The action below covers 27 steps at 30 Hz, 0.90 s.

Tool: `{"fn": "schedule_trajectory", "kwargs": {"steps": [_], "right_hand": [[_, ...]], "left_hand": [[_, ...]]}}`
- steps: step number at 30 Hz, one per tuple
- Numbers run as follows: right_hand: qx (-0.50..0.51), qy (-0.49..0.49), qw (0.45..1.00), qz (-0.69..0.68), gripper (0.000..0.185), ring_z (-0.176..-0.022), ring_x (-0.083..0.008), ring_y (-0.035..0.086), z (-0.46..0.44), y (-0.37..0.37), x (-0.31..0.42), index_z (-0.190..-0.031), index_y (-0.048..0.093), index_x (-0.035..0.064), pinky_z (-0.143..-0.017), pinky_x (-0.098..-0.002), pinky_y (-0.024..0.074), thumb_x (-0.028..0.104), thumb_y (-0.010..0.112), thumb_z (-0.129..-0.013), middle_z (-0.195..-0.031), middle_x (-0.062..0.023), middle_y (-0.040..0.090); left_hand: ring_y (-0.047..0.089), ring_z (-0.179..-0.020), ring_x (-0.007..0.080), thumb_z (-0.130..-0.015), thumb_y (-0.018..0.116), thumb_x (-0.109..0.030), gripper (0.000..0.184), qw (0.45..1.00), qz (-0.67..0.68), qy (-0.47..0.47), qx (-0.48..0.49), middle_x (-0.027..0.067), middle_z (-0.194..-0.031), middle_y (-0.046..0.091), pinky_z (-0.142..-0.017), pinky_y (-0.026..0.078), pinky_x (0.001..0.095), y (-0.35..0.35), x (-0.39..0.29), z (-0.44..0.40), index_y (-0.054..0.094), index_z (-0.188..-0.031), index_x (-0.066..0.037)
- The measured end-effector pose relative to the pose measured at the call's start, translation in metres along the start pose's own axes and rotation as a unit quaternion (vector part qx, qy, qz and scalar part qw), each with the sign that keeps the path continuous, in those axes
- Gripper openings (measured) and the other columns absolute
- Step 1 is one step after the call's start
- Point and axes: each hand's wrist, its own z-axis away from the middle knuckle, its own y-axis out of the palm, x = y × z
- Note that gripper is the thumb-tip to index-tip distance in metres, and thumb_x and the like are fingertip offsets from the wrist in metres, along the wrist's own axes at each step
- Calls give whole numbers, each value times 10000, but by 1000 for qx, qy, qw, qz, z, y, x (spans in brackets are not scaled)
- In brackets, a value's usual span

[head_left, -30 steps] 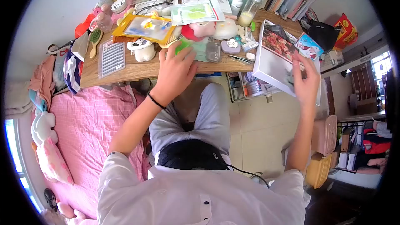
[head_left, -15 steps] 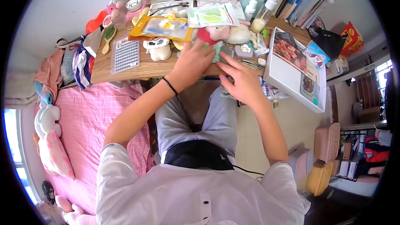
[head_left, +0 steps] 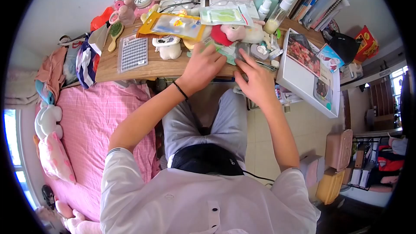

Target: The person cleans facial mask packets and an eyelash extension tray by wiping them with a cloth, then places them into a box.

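Observation:
At the front of the wooden desk (head_left: 173,72), my left hand (head_left: 203,66) rests with bent fingers closed at the edge of a flat pale green packet (head_left: 226,53). Its thumb is mostly hidden. To the right, my right hand (head_left: 256,78) has its fingers stretched and apart. The fingertips are by the packet's right end, close to a small greyish clear case (head_left: 242,48). A white plush pouch (head_left: 168,48) lies left of my left hand. Behind both hands sit a red and pink plush toy (head_left: 226,34) and a yellow packet (head_left: 175,25).
A sheet of lash clusters (head_left: 133,54) and a green hairbrush (head_left: 115,34) lie on the left. A white box lid (head_left: 299,82) with cards overhangs the desk's right end. Pump bottles (head_left: 278,15) and books (head_left: 303,0) stand behind. A pink bed (head_left: 99,125) is at the left.
The view has shifted slightly. My left hand's fingers are more bent, and my right hand's fingers have moved a little right, uncovering more of the green packet.

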Motion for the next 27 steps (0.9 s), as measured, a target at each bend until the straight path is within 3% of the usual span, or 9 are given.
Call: {"fn": "schedule_trajectory", "kwargs": {"steps": [4, 6, 10, 18, 22, 27], "right_hand": [[-2, 19, 1000, 6, 305, -822, -348, 719, 1, 0, 1, -1133, 720, 73, -729, -432, 576, 245, 657, -890, -1458, -105, 552], [-3, 19, 1000, 5, 291, -824, -350, 720, 0, 0, 0, -1124, 728, 89, -728, -430, 577, 246, 657, -889, -1456, -113, 553], [-13, 10, 1000, 4, 297, -830, -350, 721, 2, 4, -3, -1133, 728, 93, -730, -427, 578, 248, 655, -891, -1456, -116, 552], [-12, 29, 999, 6, 366, -834, -364, 718, 3, 0, -1, -1244, 698, 161, -744, -437, 580, 257, 649, -895, -1482, -147, 519], [-19, 48, 998, -21, 425, -876, -369, 715, 2, -2, 1, -1312, 654, 191, -755, -440, 580, 261, 655, -893, -1484, -159, 512], [-84, 38, 995, -28, 456, -972, -372, 701, -4, -3, -2, -1338, 622, 182, -797, -442, 576, 250, 660, -888, -1488, -160, 506]], "left_hand": [[552, -1058, 205, -811, 671, -191, 271, 1000, 5, -9, -22, -2, -1053, 654, -959, 382, 414, 3, 1, -4, 674, -1068, -105], [543, -1046, 204, -787, 732, -247, 295, 995, 44, 3, -92, -7, -1079, 651, -946, 386, 414, 3, 2, -8, 680, -1048, -118], [536, -1039, 204, -773, 769, -299, 325, 998, 25, 4, -58, -11, -1062, 657, -913, 398, 407, -1, 7, -16, 674, -1021, -112], [547, -922, 203, -797, 614, -191, 109, 990, -66, 119, -29, 26, -855, 591, -790, 438, 341, 2, 15, -22, 584, -840, -95], [557, -886, 223, -798, 633, -163, 110, 992, -26, 94, -76, 44, -842, 583, -762, 455, 364, 1, 15, -23, 562, -833, -85], [588, -886, 278, -862, 653, -69, 105, 989, 34, 11, -141, 101, -880, 612, -780, 482, 405, -4, 17, -27, 599, -944, -32]]}}
